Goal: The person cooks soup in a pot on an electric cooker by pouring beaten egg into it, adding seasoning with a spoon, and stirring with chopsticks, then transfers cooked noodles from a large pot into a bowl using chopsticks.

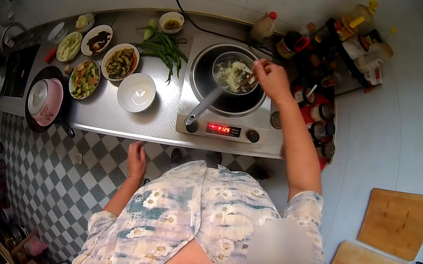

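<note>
My right hand (270,79) is closed around what look like brown chopsticks (246,80), their tips down in a small pan (209,105) with a grey handle. Pale and green pieces of food (230,75) lie in that pan. It sits over the dark round top of an induction cooker (190,72), whose red display is lit. Below the counter's front edge hangs my left hand (136,161), holding nothing, its fingers loosely stretched. A white bowl (136,92) with a bright reflection inside is the nearest dish to it.
Green peppers (164,48) lie left of the cooker. Plates of cut vegetables (85,80) and a bowl of yellowish liquid (172,23) stand farther left. A pink basin (49,105) rests in a black wok (34,122). Right are seasoning jars (322,112) and a bottle (263,26).
</note>
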`<state>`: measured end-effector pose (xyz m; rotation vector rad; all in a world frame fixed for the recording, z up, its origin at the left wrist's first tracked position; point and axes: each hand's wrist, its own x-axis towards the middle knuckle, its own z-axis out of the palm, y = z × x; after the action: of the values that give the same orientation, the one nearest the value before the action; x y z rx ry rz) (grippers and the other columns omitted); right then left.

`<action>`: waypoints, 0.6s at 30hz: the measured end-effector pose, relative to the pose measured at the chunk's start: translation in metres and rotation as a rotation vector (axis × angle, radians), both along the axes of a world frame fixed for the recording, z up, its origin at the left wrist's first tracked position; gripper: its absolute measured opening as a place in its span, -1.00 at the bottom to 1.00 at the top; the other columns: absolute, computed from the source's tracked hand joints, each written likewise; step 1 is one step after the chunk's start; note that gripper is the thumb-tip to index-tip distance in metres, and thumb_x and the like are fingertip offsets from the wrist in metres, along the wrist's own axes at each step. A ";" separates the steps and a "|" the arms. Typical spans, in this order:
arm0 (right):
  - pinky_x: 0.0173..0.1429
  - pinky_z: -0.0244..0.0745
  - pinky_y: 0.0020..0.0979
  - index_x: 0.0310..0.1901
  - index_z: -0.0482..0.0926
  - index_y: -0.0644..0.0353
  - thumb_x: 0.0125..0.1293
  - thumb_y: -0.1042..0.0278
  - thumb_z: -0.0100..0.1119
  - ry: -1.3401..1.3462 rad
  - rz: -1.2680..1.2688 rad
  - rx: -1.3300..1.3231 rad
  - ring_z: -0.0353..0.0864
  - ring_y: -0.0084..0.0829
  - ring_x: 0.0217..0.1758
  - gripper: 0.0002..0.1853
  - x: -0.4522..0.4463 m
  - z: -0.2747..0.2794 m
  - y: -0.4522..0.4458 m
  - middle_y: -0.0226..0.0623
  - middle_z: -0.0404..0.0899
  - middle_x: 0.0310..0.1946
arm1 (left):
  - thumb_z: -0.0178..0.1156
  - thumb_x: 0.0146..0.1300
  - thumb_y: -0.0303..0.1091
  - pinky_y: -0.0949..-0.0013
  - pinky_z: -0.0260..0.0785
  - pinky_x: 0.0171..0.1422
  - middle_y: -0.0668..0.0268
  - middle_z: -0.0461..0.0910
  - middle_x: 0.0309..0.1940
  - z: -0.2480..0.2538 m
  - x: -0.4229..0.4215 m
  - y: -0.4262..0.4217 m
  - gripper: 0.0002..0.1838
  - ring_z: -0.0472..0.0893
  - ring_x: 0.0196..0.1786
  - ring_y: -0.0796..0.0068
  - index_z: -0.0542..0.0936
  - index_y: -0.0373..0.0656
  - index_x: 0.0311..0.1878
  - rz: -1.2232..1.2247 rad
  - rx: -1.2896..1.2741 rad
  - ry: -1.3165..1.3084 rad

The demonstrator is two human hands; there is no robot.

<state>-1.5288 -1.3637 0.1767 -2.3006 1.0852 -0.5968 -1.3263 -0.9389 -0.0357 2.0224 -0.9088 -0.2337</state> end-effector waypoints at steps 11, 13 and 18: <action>-0.37 0.54 -0.50 -0.30 0.60 0.34 0.35 0.20 0.10 -0.463 -0.156 0.500 0.63 -0.55 -0.50 -0.69 0.022 -0.012 0.019 -0.29 0.60 -0.59 | 0.02 0.36 -0.48 0.44 0.34 -0.08 0.26 0.45 -0.23 0.052 0.038 -0.033 -0.80 0.46 -0.22 0.45 0.49 -0.27 0.00 -0.024 -0.111 0.002; -0.37 0.57 -0.53 -0.19 0.59 0.29 0.39 0.22 0.04 -0.485 -0.161 0.407 0.64 -0.53 -0.46 -0.72 0.024 -0.003 0.023 -0.24 0.63 -0.44 | 0.01 0.34 -0.51 0.43 0.35 -0.08 0.25 0.45 -0.24 0.065 0.040 -0.039 -0.80 0.46 -0.23 0.45 0.49 -0.27 0.00 -0.043 -0.161 0.010; -0.37 0.52 -0.46 -0.27 0.61 0.23 0.32 0.16 0.12 -0.418 -0.157 0.382 0.64 -0.50 -0.48 -0.73 0.013 -0.018 0.026 -0.30 0.62 -0.58 | 0.02 0.31 -0.55 0.41 0.36 -0.08 0.23 0.46 -0.24 0.090 0.032 -0.054 -0.80 0.47 -0.24 0.41 0.49 -0.27 -0.01 -0.085 -0.232 0.001</action>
<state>-1.5155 -1.3378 0.1590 -1.6810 1.0684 -0.8088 -1.2939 -0.9930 0.0542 1.7720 -0.9763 -0.1676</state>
